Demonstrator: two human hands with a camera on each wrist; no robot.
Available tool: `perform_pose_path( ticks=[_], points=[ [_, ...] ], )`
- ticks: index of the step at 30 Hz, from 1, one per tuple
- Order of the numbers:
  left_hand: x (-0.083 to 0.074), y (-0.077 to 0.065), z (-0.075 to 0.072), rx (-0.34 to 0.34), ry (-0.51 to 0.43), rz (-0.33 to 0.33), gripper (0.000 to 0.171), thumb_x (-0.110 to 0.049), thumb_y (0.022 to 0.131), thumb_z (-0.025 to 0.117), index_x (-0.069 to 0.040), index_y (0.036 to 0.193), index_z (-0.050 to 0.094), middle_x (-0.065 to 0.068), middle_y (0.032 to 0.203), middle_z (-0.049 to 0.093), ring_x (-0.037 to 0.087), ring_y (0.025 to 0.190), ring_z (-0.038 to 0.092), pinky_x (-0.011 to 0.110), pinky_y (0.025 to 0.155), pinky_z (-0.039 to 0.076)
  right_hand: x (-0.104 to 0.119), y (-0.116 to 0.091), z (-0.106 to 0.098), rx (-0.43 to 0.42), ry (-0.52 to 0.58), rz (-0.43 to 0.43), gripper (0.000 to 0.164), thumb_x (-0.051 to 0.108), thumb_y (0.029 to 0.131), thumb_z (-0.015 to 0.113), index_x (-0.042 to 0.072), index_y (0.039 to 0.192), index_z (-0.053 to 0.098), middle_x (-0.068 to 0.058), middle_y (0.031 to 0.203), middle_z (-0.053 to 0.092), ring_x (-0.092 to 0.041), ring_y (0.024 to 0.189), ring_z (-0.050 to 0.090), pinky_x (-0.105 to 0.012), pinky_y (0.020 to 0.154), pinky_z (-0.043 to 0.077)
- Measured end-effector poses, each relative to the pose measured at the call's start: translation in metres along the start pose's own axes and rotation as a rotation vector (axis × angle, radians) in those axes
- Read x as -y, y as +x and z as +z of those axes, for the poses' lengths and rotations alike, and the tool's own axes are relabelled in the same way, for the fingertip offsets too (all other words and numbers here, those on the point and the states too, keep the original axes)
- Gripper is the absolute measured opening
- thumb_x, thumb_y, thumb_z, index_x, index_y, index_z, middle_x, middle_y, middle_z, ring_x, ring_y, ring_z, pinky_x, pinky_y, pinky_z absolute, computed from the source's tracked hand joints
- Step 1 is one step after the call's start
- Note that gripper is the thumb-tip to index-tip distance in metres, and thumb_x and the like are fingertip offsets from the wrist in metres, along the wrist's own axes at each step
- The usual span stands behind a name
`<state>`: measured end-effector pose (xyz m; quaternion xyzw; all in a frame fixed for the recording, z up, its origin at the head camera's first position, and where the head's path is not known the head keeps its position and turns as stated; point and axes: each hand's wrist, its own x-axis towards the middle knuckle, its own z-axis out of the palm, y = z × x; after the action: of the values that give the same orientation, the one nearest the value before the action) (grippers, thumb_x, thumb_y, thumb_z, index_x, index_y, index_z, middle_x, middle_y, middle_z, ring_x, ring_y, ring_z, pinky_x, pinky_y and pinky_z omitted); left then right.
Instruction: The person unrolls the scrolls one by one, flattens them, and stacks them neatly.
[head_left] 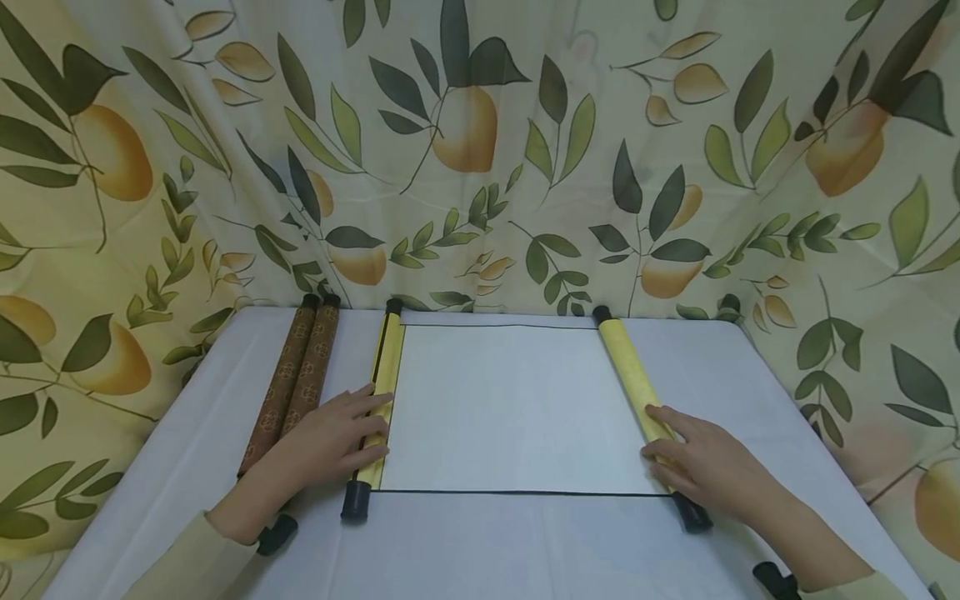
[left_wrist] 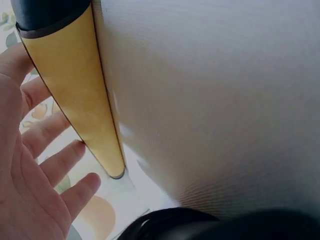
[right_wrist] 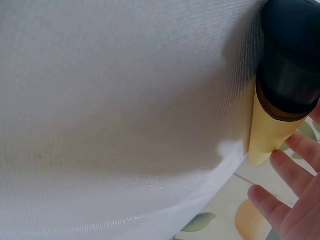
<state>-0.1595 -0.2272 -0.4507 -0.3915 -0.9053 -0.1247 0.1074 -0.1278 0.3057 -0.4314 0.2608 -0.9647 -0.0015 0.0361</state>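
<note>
A scroll lies partly unrolled on the table, its white sheet (head_left: pixel 517 408) between two yellow rolled ends with black knobs. My left hand (head_left: pixel 337 437) lies over the left yellow roll (head_left: pixel 386 358), fingers spread and fairly straight across it. In the left wrist view, the fingers (left_wrist: pixel 65 160) extend loosely along that roll (left_wrist: pixel 75 85). My right hand (head_left: pixel 701 458) touches the right yellow roll (head_left: pixel 630 358) with its fingertips, near the lower knob (head_left: pixel 692 512). The right wrist view shows relaxed fingers (right_wrist: pixel 287 172) beside the roll's yellow end (right_wrist: pixel 267 140), below a large black knob (right_wrist: pixel 292 55).
Two brown patterned scrolls (head_left: pixel 311 367) lie side by side at the left, partly behind my left forearm. A white cloth covers the table (head_left: pixel 517 550). Behind it hangs a fruit-and-leaf printed curtain (head_left: pixel 562 167). Black wrist straps (head_left: pixel 277 533) show at both sleeves.
</note>
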Motion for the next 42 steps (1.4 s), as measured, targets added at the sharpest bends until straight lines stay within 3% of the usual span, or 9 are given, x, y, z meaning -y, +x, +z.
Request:
perform_pose_path(
  ticks=[6,12,20,25,35,42],
  points=[
    [0.001,-0.002,-0.004,0.036,0.018,-0.028,0.014,-0.042,0.089,0.056,-0.03,0.091,0.063,0.008,0.131,0.051,0.034,0.128,0.036,0.045,0.101,0.033,-0.002,-0.001,0.001,-0.017,-0.013,-0.005,0.021,0.034,0.08,0.067,0.031,0.099,0.071,-0.009,0.137,0.044,-0.03,0.114,0.05,-0.048,0.09,0.042],
    [0.002,-0.004,-0.007,0.045,0.031,-0.041,0.025,-0.046,0.088,0.055,-0.028,0.101,0.067,0.008,0.13,0.05,0.031,0.125,0.041,0.044,0.095,0.04,-0.006,-0.001,0.003,-0.03,-0.016,-0.003,0.021,0.032,0.079,0.067,0.03,0.1,0.071,-0.009,0.137,0.044,-0.03,0.113,0.051,-0.048,0.09,0.043],
    [0.008,-0.008,-0.004,0.046,0.052,-0.045,0.023,-0.047,0.089,0.054,-0.028,0.091,0.067,0.006,0.132,0.048,0.031,0.129,0.035,0.044,0.1,0.035,-0.007,-0.001,0.003,-0.028,-0.022,0.008,0.018,0.042,0.078,0.067,0.034,0.094,0.069,-0.008,0.136,0.044,-0.03,0.112,0.051,-0.049,0.088,0.043],
    [0.007,-0.009,-0.004,0.056,0.037,-0.045,0.022,-0.046,0.09,0.052,-0.028,0.092,0.064,0.007,0.134,0.049,0.032,0.131,0.031,0.046,0.104,0.028,-0.007,-0.002,0.002,-0.06,-0.034,-0.008,0.017,0.034,0.076,0.069,0.032,0.092,0.068,-0.009,0.135,0.045,-0.03,0.111,0.052,-0.048,0.086,0.045],
    [0.004,-0.008,-0.007,0.047,0.037,-0.044,0.012,-0.036,0.09,0.057,-0.028,0.091,0.065,0.009,0.132,0.05,0.032,0.129,0.035,0.047,0.102,0.031,-0.008,-0.002,0.001,-0.038,-0.053,0.001,0.024,0.02,0.074,0.071,0.027,0.097,0.072,-0.012,0.135,0.045,-0.03,0.112,0.051,-0.047,0.087,0.045],
    [0.005,-0.009,-0.007,0.029,0.013,-0.037,0.013,-0.028,0.09,0.057,-0.027,0.09,0.069,0.01,0.133,0.049,0.034,0.129,0.035,0.048,0.103,0.03,-0.011,-0.006,0.0,-0.027,-0.051,0.01,0.019,0.027,0.077,0.07,0.025,0.096,0.073,-0.011,0.132,0.048,-0.03,0.109,0.054,-0.048,0.087,0.045]
  ],
)
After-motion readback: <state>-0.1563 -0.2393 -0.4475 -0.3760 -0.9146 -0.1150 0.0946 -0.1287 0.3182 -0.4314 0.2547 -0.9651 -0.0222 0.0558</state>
